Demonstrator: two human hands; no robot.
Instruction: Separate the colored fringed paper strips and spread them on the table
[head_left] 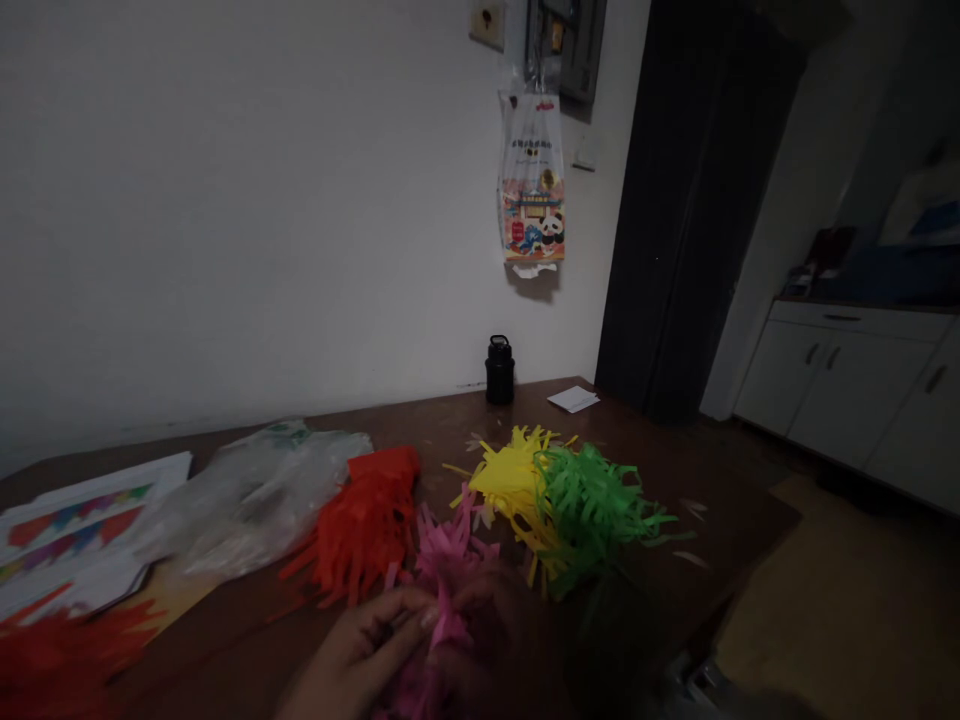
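At the bottom of the head view my left hand (360, 645) pinches a bunch of pink fringed paper strips (450, 560) between thumb and fingers. My right hand (499, 640) is dark and partly hidden beside it, fingers curled round the same pink bunch. Just beyond lie an orange-red fringed bunch (367, 525), a yellow one (514, 485) and a green one (592, 510) on the brown wooden table (705, 510).
A crumpled clear plastic bag (255, 495) and printed paper sheets (71, 535) lie at the left, with more red fringe (52, 655) at the bottom left. A black bottle (499, 370) and a white paper slip (574, 399) stand by the wall. White cabinets (862, 385) are at the right.
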